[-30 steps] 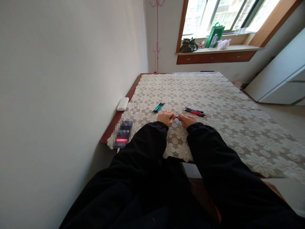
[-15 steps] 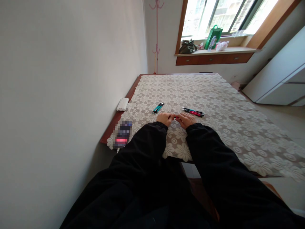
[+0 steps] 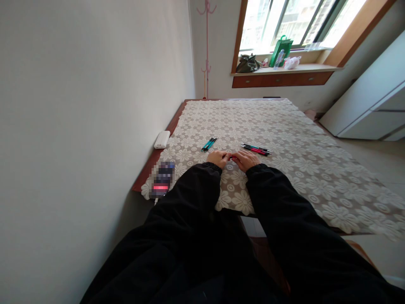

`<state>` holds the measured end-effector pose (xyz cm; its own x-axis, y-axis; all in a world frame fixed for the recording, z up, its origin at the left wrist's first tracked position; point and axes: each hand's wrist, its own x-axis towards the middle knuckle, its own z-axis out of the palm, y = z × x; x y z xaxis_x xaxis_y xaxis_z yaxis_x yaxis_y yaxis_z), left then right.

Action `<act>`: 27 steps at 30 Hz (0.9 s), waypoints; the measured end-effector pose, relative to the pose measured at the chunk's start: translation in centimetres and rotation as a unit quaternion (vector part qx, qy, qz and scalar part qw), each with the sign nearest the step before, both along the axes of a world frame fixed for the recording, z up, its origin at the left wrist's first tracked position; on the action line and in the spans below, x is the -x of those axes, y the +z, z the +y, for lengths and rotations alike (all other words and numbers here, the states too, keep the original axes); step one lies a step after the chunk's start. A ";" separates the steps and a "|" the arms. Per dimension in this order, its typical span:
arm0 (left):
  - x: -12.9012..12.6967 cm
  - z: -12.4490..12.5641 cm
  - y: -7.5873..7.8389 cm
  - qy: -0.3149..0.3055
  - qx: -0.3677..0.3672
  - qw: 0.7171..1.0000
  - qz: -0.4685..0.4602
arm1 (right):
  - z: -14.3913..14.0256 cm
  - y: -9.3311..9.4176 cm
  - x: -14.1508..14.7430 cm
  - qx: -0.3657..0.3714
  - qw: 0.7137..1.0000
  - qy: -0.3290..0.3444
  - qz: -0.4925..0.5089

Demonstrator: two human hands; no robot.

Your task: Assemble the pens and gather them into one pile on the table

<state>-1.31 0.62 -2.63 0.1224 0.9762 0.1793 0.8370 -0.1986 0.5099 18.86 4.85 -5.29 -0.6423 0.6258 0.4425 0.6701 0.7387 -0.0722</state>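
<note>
Between my hands is a red and black pen (image 3: 231, 157), mostly covered by the fingers. My left hand (image 3: 218, 158) is closed on its left end. My right hand (image 3: 247, 159) is closed on the other end, the two hands almost meeting low over the lace cloth. Just beyond my left hand lie teal pens (image 3: 209, 144) side by side, slanting. Past my right hand rests a small group of pens, with a red pen (image 3: 257, 150) nearest me and a teal and black pen (image 3: 253, 146) behind it.
A floral lace tablecloth (image 3: 240, 118) covers the table. On the left are a white power bank (image 3: 162, 139) and a blurred phone (image 3: 162, 179) with a white cable. Beyond the table, a green bag (image 3: 281, 51) stands on the windowsill; a wall runs along the left.
My hands have drawn very slightly closer together, and less of the pen shows between them. The whole view has shifted a little; the pens on the cloth stay put.
</note>
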 end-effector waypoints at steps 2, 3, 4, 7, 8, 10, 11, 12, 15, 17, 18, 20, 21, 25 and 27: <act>0.1 0.1 -0.1 -0.023 -0.011 1.000 -0.016 | 0.0 0.0 0.0 -0.016 1.000 -0.002 0.002; 0.1 0.2 -0.2 -0.035 -0.013 0.999 -0.023 | 0.1 -0.1 -0.1 -0.021 1.000 -0.002 0.005; 0.1 0.2 -0.2 -0.043 -0.013 0.999 -0.027 | 0.2 -0.1 -0.1 -0.025 1.000 0.000 0.007; 0.1 0.1 -0.1 -0.039 -0.004 0.999 -0.020 | 0.4 -0.3 -0.2 -0.032 0.999 0.008 0.014; 0.1 0.0 0.0 -0.035 -0.002 0.999 -0.018 | 0.4 -0.3 -0.3 -0.035 0.999 0.009 0.016; 0.1 -0.1 0.2 -0.034 0.005 0.999 -0.023 | 0.3 -0.2 -0.3 -0.039 0.999 0.014 0.019; 0.0 -0.1 0.3 -0.036 0.011 0.999 -0.030 | 0.2 -0.1 -0.2 -0.040 0.999 0.016 0.019; 0.0 -0.2 0.3 -0.035 0.016 0.999 -0.037 | 0.1 0.1 -0.2 -0.042 0.999 0.019 0.019; 0.1 0.0 0.3 -0.032 0.033 0.998 -0.052 | -0.2 0.4 -0.1 -0.045 0.998 0.021 0.026; 0.2 0.2 0.1 -0.034 0.030 0.997 -0.066 | -0.2 0.4 -0.1 -0.043 0.998 0.012 0.032; 0.2 0.3 -0.1 -0.037 0.025 0.996 -0.078 | -0.2 0.3 -0.1 -0.039 0.999 0.008 0.032; 0.2 0.4 -0.3 -0.045 0.011 0.993 -0.105 | 0.1 0.1 -0.1 -0.024 0.999 0.004 0.032; 0.2 0.5 -0.4 -0.051 0.006 0.992 -0.114 | 0.2 -0.1 -0.1 -0.016 0.999 0.004 0.032; 0.3 0.5 -0.5 -0.043 0.008 0.994 -0.098 | 0.1 -0.4 0.1 -0.003 1.000 0.000 0.030; 0.3 0.4 -0.4 -0.024 0.013 0.996 -0.085 | -0.1 -0.2 0.2 -0.004 1.000 -0.006 0.026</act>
